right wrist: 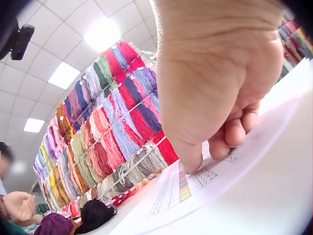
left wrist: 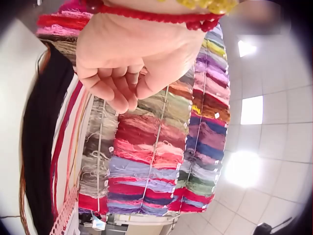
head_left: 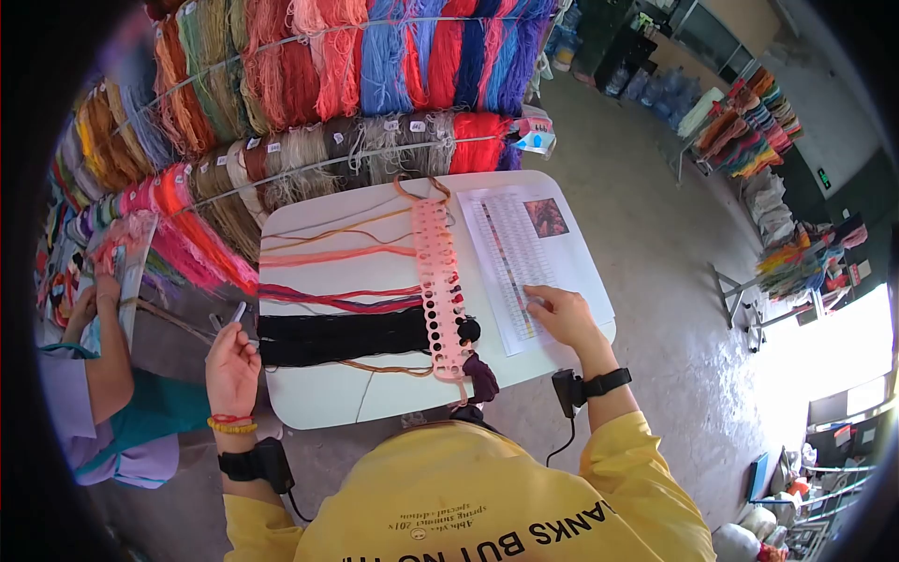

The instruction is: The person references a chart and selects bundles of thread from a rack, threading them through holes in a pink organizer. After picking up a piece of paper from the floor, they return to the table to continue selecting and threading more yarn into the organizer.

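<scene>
My right hand (head_left: 567, 318) touches a printed chart sheet (head_left: 482, 239) with its fingertips, beside a column of coloured cells. In the right wrist view the thumb (right wrist: 190, 159) meets the paper and the other fingers bend under. Loosely curled, my left hand (head_left: 234, 361) hovers at the board's left edge, by the ends of a black thread bundle (head_left: 342, 337); no object shows in its fingers in the left wrist view. A pink perforated thread holder (head_left: 440, 300) lies on the white board (head_left: 328, 403), with red threads (head_left: 342, 298), salmon threads (head_left: 342, 255) and brown threads running left from it.
A dark purple thread bundle (head_left: 480, 377) and a black thread ball (head_left: 469, 329) lie at the holder's right side. Racks of coloured skeins (head_left: 393, 66) stand behind the board. At left another person's arm (head_left: 112, 347) works at a second board. More skein racks (head_left: 749, 131) stand at right.
</scene>
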Available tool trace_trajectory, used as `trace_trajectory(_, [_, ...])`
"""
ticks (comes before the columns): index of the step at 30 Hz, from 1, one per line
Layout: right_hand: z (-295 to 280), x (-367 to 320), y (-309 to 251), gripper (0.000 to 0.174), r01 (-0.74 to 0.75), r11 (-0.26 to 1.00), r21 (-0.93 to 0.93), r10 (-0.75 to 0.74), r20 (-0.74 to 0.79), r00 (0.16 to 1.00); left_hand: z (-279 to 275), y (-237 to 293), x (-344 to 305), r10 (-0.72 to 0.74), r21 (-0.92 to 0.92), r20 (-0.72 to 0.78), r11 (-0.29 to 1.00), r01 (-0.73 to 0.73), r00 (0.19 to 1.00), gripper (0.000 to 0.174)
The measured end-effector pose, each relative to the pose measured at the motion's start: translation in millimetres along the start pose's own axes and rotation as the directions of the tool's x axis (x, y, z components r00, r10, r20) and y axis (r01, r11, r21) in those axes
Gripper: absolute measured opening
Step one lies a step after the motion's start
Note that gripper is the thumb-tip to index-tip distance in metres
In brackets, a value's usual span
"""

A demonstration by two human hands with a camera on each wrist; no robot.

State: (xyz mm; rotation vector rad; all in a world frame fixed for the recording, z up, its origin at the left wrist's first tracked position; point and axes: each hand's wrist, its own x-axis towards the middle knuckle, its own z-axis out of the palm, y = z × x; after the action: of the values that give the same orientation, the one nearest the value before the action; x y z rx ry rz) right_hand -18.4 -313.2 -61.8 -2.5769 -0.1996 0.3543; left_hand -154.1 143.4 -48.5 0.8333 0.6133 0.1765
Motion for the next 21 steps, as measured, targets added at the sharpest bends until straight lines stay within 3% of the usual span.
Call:
trace_trajectory(11, [6,-5,-4,0.032,-0.09,0.994,0.054,0.093,-0.062,0.994,-43,0,-9,0.017,-0.1,-0.002,0.995,-0.017,1.0,0.012])
trace_trajectory(21, [7,-6,5,0.031,-0.063,0.994,0.085,0.068,-0.049,0.997,-29,-14,-15,0.033,-0.15,-0.002,0.988,-0.033,0.999,0.01])
